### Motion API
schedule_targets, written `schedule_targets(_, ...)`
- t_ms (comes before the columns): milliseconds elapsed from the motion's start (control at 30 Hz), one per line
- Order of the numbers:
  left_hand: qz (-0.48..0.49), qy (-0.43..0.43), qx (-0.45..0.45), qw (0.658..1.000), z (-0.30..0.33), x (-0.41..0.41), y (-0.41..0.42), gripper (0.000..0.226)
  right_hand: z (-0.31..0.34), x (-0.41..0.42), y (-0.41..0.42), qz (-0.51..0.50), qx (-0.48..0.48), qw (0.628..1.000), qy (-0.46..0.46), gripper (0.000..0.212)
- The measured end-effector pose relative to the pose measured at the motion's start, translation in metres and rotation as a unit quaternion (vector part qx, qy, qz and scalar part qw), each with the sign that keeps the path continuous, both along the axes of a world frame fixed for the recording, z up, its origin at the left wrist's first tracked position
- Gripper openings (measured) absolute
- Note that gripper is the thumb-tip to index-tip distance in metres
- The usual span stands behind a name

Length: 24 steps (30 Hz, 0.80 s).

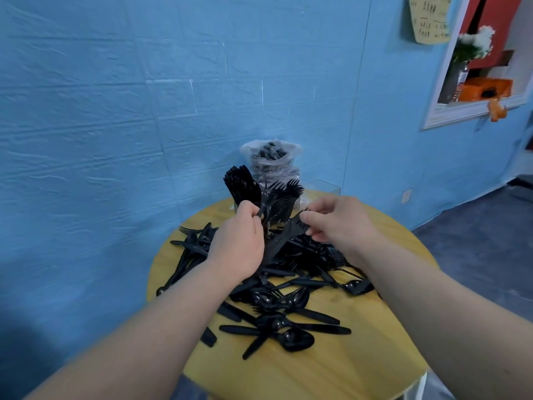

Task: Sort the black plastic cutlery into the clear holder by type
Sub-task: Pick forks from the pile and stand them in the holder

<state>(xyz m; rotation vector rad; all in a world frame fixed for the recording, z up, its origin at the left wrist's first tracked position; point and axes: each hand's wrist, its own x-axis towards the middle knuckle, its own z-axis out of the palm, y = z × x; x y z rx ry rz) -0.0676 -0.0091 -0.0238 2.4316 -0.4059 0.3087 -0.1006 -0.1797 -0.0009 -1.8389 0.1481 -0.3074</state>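
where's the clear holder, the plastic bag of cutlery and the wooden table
clear holder (pixel 323 186), head view, on the empty right compartment's clear wall
plastic bag of cutlery (pixel 271 157), head view, on the bag's upper front
wooden table (pixel 317 368), head view, on bare wood near the front edge

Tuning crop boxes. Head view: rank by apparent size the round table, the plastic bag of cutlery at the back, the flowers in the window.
1. Round table, largest by far.
2. Plastic bag of cutlery.
3. Flowers, smallest, though they are farther from the camera, so true size is unsure.

Two bare forearms are showing, no sleeves reaching them. The left hand (pixel 235 249) and right hand (pixel 341 223) are wearing nothing.
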Motion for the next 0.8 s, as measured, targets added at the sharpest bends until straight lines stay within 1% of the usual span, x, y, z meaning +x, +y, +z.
schedule_targets(67, 0.001, 0.007, -0.003, 1.000, 0.000, 0.001, 0.002, 0.018, 0.000, -0.003, 0.000, 0.007, -0.022, 0.999, -0.026, 0.007)
schedule_targets(167, -0.038, 0.040, -0.023, 0.998, -0.001, -0.003, -0.002, 0.017, 0.001, -0.004, 0.005, -0.005, -0.032, 0.997, -0.076, 0.012)
schedule_targets(267, -0.081, 0.085, -0.086, 0.989, -0.001, -0.011, -0.008, 0.019, -0.002, 0.000, 0.009, -0.036, -0.042, 0.992, -0.111, 0.018)
schedule_targets(333, -0.099, 0.086, -0.123, 0.984, -0.002, -0.011, -0.009, 0.020, -0.005, 0.002, 0.010, -0.049, -0.044, 0.990, -0.124, 0.020)
schedule_targets(400, -0.109, 0.074, -0.133, 0.982, -0.004, -0.011, -0.010, 0.021, -0.008, 0.003, 0.011, -0.058, -0.046, 0.989, -0.125, 0.015)
schedule_targets(467, -0.116, 0.065, -0.137, 0.982, -0.006, -0.011, -0.009, 0.022, -0.009, 0.004, 0.010, -0.050, -0.025, 0.993, -0.105, 0.014)
schedule_targets(533, -0.120, 0.056, -0.114, 0.985, -0.006, -0.012, -0.007, 0.021, -0.011, 0.003, 0.009, -0.030, 0.003, 0.996, -0.086, 0.010)
schedule_targets(667, -0.149, 0.050, -0.002, 0.988, -0.008, -0.014, -0.007, 0.022, -0.015, 0.002, 0.005, -0.053, 0.010, 0.994, -0.094, 0.010)
schedule_targets(800, -0.169, 0.061, 0.045, 0.983, -0.016, -0.015, -0.020, 0.021, -0.026, -0.004, -0.006, -0.060, 0.003, 0.996, -0.071, 0.011)
